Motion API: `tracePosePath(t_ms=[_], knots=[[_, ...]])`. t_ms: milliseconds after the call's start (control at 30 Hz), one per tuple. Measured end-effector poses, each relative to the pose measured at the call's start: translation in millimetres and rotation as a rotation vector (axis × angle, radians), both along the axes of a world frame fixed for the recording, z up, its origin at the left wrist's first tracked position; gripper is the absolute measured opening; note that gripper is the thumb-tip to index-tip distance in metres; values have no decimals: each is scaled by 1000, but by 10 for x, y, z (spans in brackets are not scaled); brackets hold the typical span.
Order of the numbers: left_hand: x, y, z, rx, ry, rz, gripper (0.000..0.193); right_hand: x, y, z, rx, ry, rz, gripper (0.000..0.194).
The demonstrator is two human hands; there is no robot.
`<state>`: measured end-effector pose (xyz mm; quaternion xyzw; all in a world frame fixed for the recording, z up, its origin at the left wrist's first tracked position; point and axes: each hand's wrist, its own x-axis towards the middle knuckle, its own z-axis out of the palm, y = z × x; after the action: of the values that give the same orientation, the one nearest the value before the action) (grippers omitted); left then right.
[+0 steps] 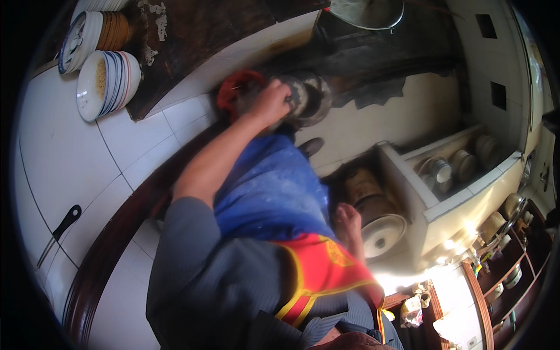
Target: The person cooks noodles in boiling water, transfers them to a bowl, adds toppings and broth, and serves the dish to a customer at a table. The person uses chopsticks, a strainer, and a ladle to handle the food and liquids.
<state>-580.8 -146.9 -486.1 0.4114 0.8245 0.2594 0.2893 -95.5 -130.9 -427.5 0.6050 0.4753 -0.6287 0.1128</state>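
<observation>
My left hand [273, 103] reaches down past the blue apron [273, 188], its fingers closed on the edge or knob of a round, grey, lid-like piece [296, 94]. That piece is tilted at the mouth of a dark round pot [323, 103]; motion blur hides the exact grip. A red plastic basket or basin [234, 89] lies just left of the hand. At my right side, my right hand [348, 218] hangs with its fingers curled, near a large pot with a pale round lid [383, 236]. Whether anything is inside its fingers cannot be seen.
Stacked bowls [124, 83], the nearest with noodle-like food, and a black-handled utensil [68, 223] lie on the white tiled counter [57, 131]. A large strainer or pan [369, 13] is at the top. Right are a tiled compartment [468, 197] holding bowls and dark shelves [520, 280].
</observation>
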Motion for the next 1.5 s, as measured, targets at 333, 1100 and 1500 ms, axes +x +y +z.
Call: tracePosePath(t_ms=[333,1100,1500], knots=[[454,225,-925,-142,-16,-51,29,364,-181,-37,-66,-96,-91,30],[-777,150,1335,330,455,347,23,199,-51,-138,-65,-84,-71,28],[-3184,-743,935,-167,637,521,40,42,120,-164,-45,-28,-14,29]])
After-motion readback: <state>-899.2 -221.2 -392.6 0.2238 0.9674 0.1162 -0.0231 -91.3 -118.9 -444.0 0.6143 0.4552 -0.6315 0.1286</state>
